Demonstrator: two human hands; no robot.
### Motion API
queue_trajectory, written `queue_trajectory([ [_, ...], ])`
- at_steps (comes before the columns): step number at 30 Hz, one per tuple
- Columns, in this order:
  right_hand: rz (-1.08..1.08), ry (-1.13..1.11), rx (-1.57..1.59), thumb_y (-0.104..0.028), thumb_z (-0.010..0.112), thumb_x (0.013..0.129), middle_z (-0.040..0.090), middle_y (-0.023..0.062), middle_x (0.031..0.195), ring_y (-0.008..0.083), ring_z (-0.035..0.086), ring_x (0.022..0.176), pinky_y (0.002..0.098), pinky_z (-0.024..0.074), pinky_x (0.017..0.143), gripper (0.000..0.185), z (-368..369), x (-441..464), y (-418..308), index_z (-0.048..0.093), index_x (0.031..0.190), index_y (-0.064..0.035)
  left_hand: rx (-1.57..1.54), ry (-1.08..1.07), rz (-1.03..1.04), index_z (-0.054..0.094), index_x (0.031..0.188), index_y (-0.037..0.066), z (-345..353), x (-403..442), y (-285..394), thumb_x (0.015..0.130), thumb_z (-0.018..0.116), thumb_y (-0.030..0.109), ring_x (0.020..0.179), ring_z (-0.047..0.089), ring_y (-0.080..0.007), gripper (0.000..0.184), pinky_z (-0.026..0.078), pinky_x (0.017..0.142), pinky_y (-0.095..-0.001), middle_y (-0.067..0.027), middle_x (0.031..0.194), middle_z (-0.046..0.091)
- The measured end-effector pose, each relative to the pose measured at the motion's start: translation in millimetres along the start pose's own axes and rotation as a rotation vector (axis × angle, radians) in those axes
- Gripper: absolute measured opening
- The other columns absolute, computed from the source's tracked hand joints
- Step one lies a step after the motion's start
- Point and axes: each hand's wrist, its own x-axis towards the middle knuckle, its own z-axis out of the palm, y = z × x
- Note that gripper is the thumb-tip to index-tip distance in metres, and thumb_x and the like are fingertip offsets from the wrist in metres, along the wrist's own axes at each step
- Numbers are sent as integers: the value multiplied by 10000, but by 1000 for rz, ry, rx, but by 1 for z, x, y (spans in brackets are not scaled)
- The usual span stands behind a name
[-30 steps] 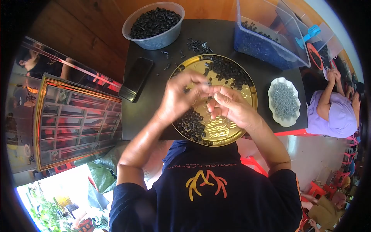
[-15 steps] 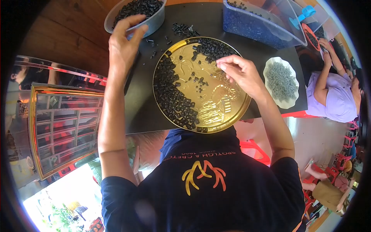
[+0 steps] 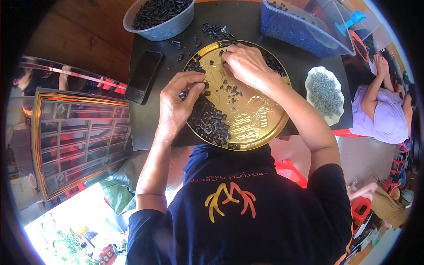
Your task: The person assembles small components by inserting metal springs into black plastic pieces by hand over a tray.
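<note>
1. Down from the bowl at the upper left comes the left hand (image 3: 178,99), now at the tray's left rim; the right hand (image 3: 245,62) has shifted from the tray's right side to its upper middle.
2. Left hand: half curled, thumb and forefinger close together beside a black piece (image 3: 206,84). Something dark shows within its fingers, but whether it grips anything I cannot tell.
3. Right hand: fingers bent down over the top of the tray, by small black pieces. Its grip is hidden, so I cannot tell what it holds.
4. Beneath both, the gold tray (image 3: 267,126) sits at the centre of the frame. Black pieces heap along its left side (image 3: 211,117) and upper right, with a small scatter (image 3: 234,92) in the middle.
5. Work looks well under way, to judge by the heaped tray. Plenty seems left: the bowl (image 3: 171,32) is well filled, and loose pieces (image 3: 215,30) lie on the table (image 3: 291,62) above the tray. Which pieces are finished cannot be told.
6. Farther out, a blue-tinted bin (image 3: 300,34) stands upper right, a white dish (image 3: 332,120) of small grey parts (image 3: 325,93) right, a phone (image 3: 143,77) left.
</note>
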Motion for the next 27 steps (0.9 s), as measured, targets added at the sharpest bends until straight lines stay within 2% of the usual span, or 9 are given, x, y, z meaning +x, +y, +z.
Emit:
queue_trajectory([
  [4, 23, 117, 417, -101, 665, 843, 681, 91, 934, 252, 653, 805, 361, 535, 744, 144, -13, -4, -7, 687, 958, -17, -71, -23, -141, 665, 1079, -19, -1, -3, -2, 909, 639, 33, 924, 645, -149, 180, 513, 847, -270, -95, 1061, 666],
  [5, 143, 47, 736, -105, 667, 886, 694, 68, 956, 149, 630, 741, 292, 522, 690, 154, -18, -6, -12, 683, 1006, -10, -96, -37, -184, 653, 1105, -25, -2, -4, -4, 929, 629, 46, 947, 630, -141, 191, 501, 875, -264, -94, 1072, 659],
  [8, 372, -85, 1292, -115, 673, 909, 687, 37, 947, 63, 581, 718, 226, 490, 654, 163, -47, -26, -31, 682, 1038, -15, -355, 17, -252, 641, 1127, -25, 9, -5, 12, 940, 624, 58, 909, 625, -124, 205, 508, 852, -259, -88, 1042, 667],
  [9, 337, 2, 1371, -157, 724, 884, 664, 4, 846, 21, 574, 715, 195, 479, 618, 187, -45, -31, -35, 675, 1014, -32, -400, 20, -215, 637, 1129, -26, 13, -6, 14, 939, 627, 62, 901, 628, -119, 209, 517, 829, -257, -86, 1040, 660],
  [12, 306, 108, 1512, -148, 728, 878, 669, 13, 893, 45, 586, 690, 197, 488, 619, 188, -50, -43, -49, 668, 1011, -29, -432, -19, -98, 641, 1116, -25, 20, -7, 22, 935, 632, 59, 905, 630, -129, 200, 527, 807, -257, -83, 1046, 644],
  [20, 341, 248, 1399, -86, 693, 895, 691, 37, 881, 48, 580, 688, 200, 492, 623, 177, -48, -63, -66, 670, 1045, 6, -428, -65, -65, 666, 1053, -20, 26, -13, 20, 892, 673, 25, 954, 592, -132, 167, 493, 827, -249, -71, 1025, 597],
  [22, 372, 123, 1363, -50, 638, 927, 677, 32, 944, 59, 599, 749, 199, 498, 671, 164, -55, -67, -62, 679, 1079, -4, -447, -33, -65, 668, 1039, -17, 30, -13, 15, 895, 667, 16, 950, 593, -127, 148, 490, 827, -241, -73, 1037, 602],
  [25, 267, 165, 1135, -46, 623, 931, 677, 12, 1005, 54, 599, 783, 205, 503, 692, 158, -63, -78, -40, 691, 1073, -35, -589, -31, -133, 635, 1052, -31, 30, -13, 17, 915, 637, 12, 835, 672, -162, 144, 537, 763, -261, -148, 1040, 681],
  [27, 303, 64, 924, -40, 630, 922, 685, 30, 996, 71, 617, 806, 225, 508, 705, 140, -74, -91, -18, 694, 1047, -30, -599, -22, -110, 613, 1038, -37, 25, -13, 15, 923, 619, 3, 805, 684, -177, 122, 557, 734, -278, -198, 1022, 687],
])
